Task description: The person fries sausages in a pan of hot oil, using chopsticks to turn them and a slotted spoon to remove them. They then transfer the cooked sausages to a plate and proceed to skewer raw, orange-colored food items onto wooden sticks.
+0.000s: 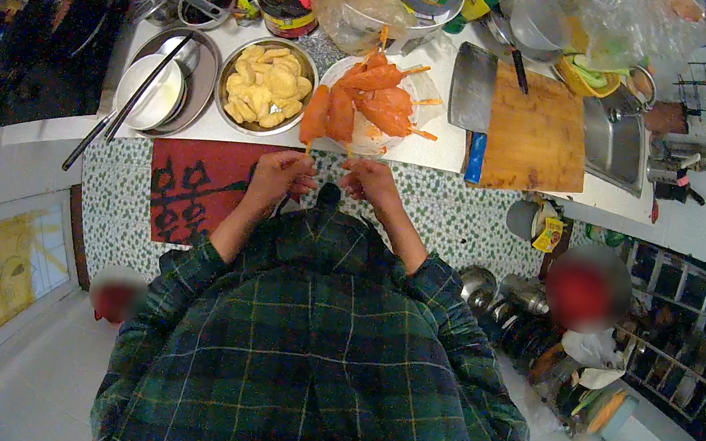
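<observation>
Orange-red coated food skewers on sticks (pixel 383 109) are heaped on a white plate (pixel 376 148) at the counter's front edge. My left hand (pixel 281 178) pinches the stick end of the leftmost skewer (pixel 316 113), which overhangs the plate's left side. Beside it, my right hand (pixel 370 184) has its fingertips closed at the stick of a second skewer (pixel 341 120). Both skewers point away from me, sticks towards my body. Left of the plate, a steel bowl (pixel 223 91) holds yellow, flat-looking food pieces (pixel 268 86).
A steel basin (pixel 209 64) with a white bowl (pixel 148 87) and black chopsticks stands left, near a wok (pixel 58 2). Rightward lie a cleaver (pixel 472 89), a wooden cutting board (pixel 538 136), a knife (pixel 520 69) and the sink (pixel 617 147). Bottles and a plastic bag (pixel 362 9) crowd the back.
</observation>
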Available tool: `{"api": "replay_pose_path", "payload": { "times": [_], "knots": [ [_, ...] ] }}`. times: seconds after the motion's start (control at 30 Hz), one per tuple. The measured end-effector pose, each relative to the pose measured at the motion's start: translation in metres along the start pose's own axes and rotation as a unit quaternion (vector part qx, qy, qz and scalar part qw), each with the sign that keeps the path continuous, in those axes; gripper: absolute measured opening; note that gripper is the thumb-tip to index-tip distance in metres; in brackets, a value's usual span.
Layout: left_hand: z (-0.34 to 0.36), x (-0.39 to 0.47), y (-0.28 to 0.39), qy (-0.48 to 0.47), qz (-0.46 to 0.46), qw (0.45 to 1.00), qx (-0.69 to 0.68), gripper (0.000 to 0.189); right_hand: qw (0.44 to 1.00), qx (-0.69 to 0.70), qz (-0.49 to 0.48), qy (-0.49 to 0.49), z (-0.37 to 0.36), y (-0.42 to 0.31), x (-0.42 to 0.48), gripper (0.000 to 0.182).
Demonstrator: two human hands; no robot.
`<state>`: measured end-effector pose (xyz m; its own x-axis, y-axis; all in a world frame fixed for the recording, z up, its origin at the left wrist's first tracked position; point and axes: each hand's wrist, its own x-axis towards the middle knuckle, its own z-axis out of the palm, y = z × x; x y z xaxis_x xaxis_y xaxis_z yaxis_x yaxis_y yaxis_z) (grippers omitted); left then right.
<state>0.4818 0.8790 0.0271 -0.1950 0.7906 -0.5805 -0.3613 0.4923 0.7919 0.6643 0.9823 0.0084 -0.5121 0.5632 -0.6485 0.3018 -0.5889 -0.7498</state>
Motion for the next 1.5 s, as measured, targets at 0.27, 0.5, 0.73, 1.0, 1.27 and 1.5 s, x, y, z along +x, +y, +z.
{"api": "replay_pose_path", "payload": {
  "times": [0.27, 0.5, 0.73, 1.0, 1.27, 1.5],
  "knots": [
    [0.022, 0.024, -0.026, -0.036, 0.007, 0.995, -0.091, 0.021, 0.669, -0.494, -0.387, 0.397, -0.094, -0.041, 0.009, 0.027],
    [0.028, 0.03, -0.036, -0.039, 0.027, 0.994, -0.1, 0.024, 0.98, -0.171, -0.103, 0.0, -0.076, 0.0, 0.005, 0.022],
    [0.047, 0.034, -0.033, -0.049, -0.025, 0.991, -0.119, 0.016, 0.985, -0.102, -0.085, -0.106, -0.033, 0.025, 0.005, 0.027],
    [0.062, 0.04, -0.031, -0.083, -0.038, 0.969, -0.23, 0.018, 0.832, -0.52, -0.122, 0.148, -0.079, -0.02, 0.005, 0.037],
    [0.053, 0.041, -0.036, -0.119, -0.007, 0.947, -0.299, 0.014, 0.736, -0.533, -0.331, 0.253, -0.048, -0.07, 0.056, 0.019],
    [0.042, 0.031, -0.044, -0.098, 0.008, 0.953, -0.285, 0.012, 0.659, -0.588, -0.369, 0.288, -0.042, -0.054, 0.081, 0.031]
  ]
}}
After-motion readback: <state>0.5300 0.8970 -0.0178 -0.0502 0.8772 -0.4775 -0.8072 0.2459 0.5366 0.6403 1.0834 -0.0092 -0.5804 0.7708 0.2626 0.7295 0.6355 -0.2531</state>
